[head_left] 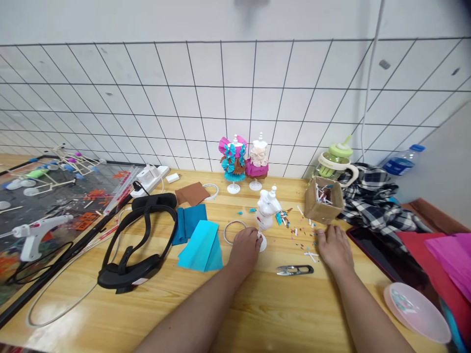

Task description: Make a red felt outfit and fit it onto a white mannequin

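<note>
One white mannequin (268, 205), on the table (279, 314), neck up, long axis leaning slightly right. Left hand (246, 247): fingers curled around its lower end. Right hand (335, 247): empty, fingers loosely extended beside cardboard box (322, 212).

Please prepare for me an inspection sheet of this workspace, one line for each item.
Surface: wooden table, small scraps scattered right of centre.
Job's things: white mannequin; snips; turquoise sheet.
Clutter: black headset, glue gun, cardboard box containing scraps.
Hands: left hand holds the white mannequin's stem; right hand rests on the table near the box.
Cables: pale cable loops at left; wall cable hangs at right.
Surroundings: tiled wall; two dressed mannequins before it.
</note>
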A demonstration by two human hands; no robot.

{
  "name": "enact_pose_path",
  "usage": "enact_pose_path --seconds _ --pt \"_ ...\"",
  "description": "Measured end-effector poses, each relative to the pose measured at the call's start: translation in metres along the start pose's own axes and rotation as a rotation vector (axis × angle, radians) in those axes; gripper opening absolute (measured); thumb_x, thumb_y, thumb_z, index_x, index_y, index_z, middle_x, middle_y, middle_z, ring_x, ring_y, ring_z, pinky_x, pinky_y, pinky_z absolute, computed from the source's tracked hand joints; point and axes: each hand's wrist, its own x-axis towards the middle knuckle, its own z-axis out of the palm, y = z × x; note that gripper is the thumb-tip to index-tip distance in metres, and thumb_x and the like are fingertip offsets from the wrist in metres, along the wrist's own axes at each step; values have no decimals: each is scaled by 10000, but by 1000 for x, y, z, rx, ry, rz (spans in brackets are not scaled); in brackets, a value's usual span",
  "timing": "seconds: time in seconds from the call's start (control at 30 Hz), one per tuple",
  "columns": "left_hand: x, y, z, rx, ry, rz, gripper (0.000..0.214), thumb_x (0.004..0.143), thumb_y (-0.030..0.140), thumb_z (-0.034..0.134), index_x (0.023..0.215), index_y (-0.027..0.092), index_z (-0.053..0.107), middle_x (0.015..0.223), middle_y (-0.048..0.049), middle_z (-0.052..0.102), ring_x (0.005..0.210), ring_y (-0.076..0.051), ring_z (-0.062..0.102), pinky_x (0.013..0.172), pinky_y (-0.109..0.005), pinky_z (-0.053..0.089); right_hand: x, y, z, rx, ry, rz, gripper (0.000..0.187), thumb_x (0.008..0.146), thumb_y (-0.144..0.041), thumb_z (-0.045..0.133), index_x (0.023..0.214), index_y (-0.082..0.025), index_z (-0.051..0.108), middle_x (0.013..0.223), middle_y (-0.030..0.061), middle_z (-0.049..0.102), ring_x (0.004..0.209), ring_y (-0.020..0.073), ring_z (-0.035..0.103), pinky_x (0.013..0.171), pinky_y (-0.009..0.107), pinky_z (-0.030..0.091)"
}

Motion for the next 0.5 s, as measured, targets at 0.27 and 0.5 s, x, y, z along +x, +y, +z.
enact_pose_path --seconds 0.27,0.5 --pt "-1 0 1 2 2 2 187 951 247 423 895 187 592 1007 -67 625 944 -213 555 853 -354 407 -30 -40 4 29 -147 -205 786 956 -521 72 1478 29 278 1555 185 251 1449 268 211 1178 427 192" --pt "-2 -1 -1 -11 8 6 181 950 243 413 899 190 578 997 -65 620 943 -205 557 849 -342 417 -7 -39 -2 24 -155 -302 681 978 -448 147 1426 -6 406 1520 170 345 1422 248 292 1175 398 228"
